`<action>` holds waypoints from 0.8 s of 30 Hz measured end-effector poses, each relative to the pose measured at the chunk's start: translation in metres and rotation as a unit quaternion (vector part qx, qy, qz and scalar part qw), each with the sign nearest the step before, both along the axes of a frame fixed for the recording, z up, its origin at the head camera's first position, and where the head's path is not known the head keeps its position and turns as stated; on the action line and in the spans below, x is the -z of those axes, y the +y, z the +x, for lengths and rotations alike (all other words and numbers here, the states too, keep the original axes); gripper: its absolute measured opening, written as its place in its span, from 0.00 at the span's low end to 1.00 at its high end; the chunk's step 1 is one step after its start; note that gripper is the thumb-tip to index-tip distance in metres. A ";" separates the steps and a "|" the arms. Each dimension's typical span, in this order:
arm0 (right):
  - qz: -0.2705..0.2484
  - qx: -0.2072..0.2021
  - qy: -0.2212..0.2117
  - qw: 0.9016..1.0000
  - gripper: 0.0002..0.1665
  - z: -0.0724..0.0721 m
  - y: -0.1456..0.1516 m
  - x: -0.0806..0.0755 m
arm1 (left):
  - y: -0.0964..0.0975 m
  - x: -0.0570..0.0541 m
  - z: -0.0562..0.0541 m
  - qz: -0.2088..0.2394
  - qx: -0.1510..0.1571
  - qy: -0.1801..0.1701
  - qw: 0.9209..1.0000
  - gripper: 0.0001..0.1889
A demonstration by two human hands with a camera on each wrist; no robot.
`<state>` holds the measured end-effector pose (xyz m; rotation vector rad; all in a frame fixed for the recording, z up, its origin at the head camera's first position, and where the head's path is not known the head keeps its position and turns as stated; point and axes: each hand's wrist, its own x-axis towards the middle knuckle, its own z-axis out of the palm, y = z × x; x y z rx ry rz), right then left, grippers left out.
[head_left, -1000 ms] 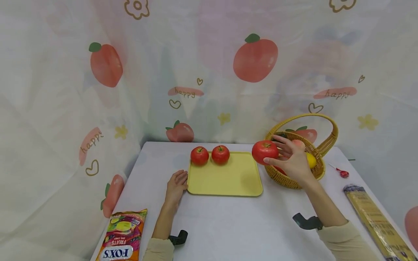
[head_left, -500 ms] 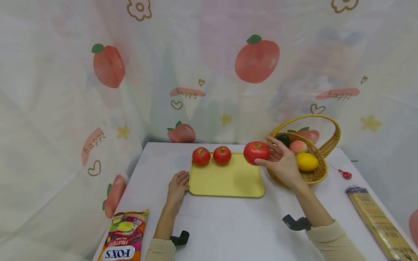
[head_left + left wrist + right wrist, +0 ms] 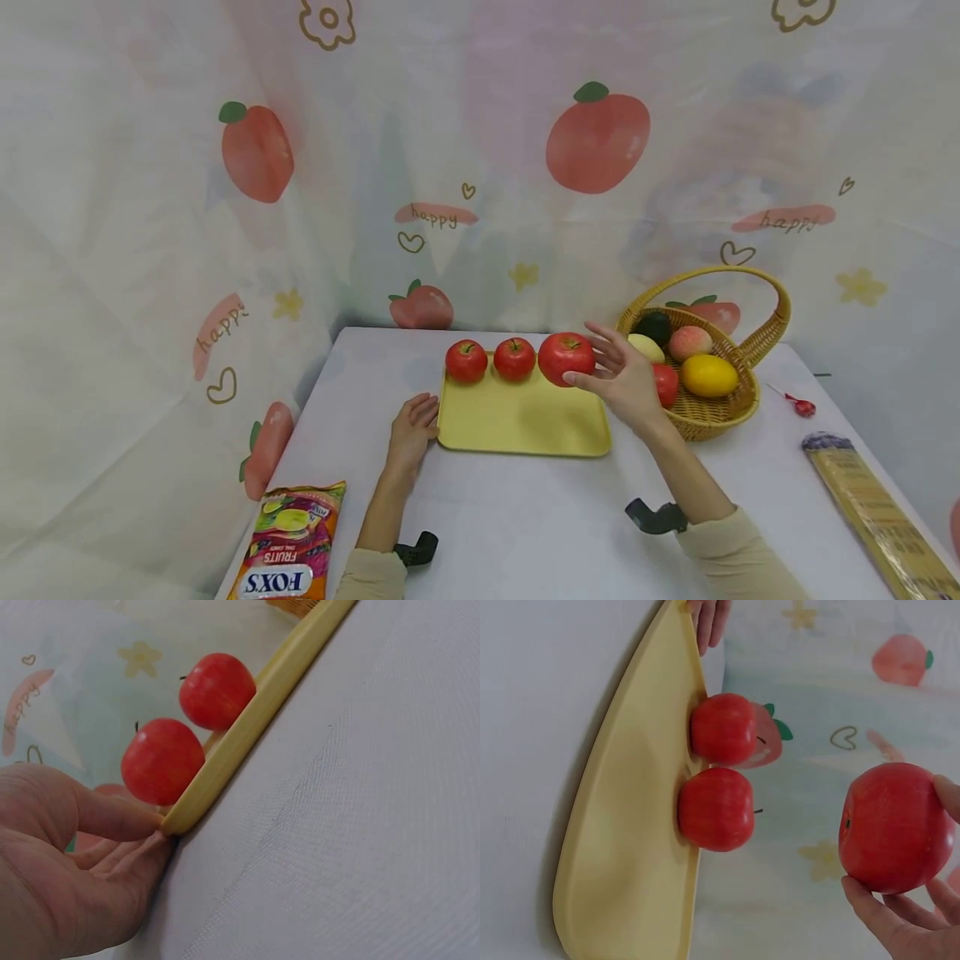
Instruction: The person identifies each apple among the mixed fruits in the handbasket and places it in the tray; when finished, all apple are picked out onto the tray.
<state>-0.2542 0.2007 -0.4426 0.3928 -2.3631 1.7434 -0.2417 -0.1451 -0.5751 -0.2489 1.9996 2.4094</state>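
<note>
My right hand (image 3: 632,385) holds a glossy red apple (image 3: 566,359) over the right part of the yellow tray (image 3: 525,421). In the right wrist view, thumb and fingertips grip this apple (image 3: 896,829) from its sides, above the tray's level. Two red apples, a left one (image 3: 466,362) and a right one (image 3: 514,359), sit side by side along the tray's far edge, stems up. My left hand (image 3: 412,433) is at the tray's left edge; in the left wrist view the thumb (image 3: 124,817) presses the rim while the other fingers lie below and behind it.
A wicker basket (image 3: 701,429) with a tall handle stands right of the tray, holding a lemon (image 3: 708,376), a peach (image 3: 690,342) and other fruit. Farther right lie a red lollipop (image 3: 804,407) and a long golden packet (image 3: 873,508). A candy bag (image 3: 288,542) lies front left.
My right hand has carried the apple leftward from beside the basket to over the tray, uncovering more of the basket's fruit. My left hand stays at the tray's edge.
</note>
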 end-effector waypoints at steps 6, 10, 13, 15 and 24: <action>-0.028 -0.014 -0.013 0.999 0.48 -0.001 -0.013 0.004 | 0.001 0.001 -0.002 -0.004 -0.002 0.003 1.000 0.37; -0.040 -0.023 -0.024 0.999 0.47 -0.004 -0.021 0.007 | 0.001 0.002 -0.003 0.003 -0.004 0.009 1.000 0.38; -0.040 -0.027 -0.032 0.998 0.48 -0.005 -0.026 0.010 | 0.001 0.002 -0.002 0.006 -0.005 0.007 1.000 0.38; -0.042 -0.031 -0.038 0.998 0.49 -0.005 -0.031 0.011 | 0.001 0.001 -0.001 0.004 -0.003 0.008 1.000 0.38; -0.058 -0.037 -0.054 0.996 0.50 -0.010 -0.053 0.022 | 0.001 -0.001 -0.001 0.010 -0.006 0.004 1.000 0.38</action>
